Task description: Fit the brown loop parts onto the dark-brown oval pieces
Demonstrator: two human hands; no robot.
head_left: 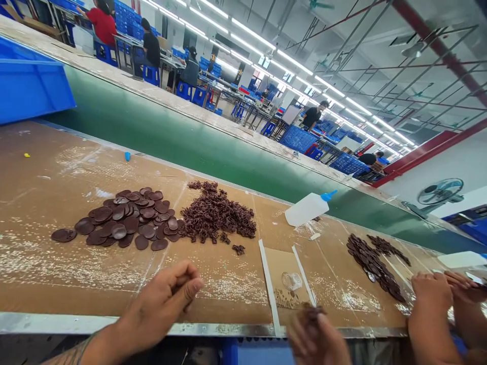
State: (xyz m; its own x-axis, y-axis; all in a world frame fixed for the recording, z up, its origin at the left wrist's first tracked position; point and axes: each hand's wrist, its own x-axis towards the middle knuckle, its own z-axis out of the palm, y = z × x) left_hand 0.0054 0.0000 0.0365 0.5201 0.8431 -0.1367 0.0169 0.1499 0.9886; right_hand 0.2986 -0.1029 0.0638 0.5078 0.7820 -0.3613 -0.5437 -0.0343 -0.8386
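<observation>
My right hand [329,344] pinches a brown piece [314,313]; my left [155,303] is half-curled, contents I cannot tell.
Clear dish [291,281], at the right's eleven o'clock, may tip if my knuckles brush it.

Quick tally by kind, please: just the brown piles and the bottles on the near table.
Disc piles: 2
Curly-piece piles: 2
White bottles: 2, one cut off at the right edge
Total: 6

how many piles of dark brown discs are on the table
2: one pile just left of the curly pieces, another pile at right, near a co-worker's hands. Others may be out of view.
</observation>
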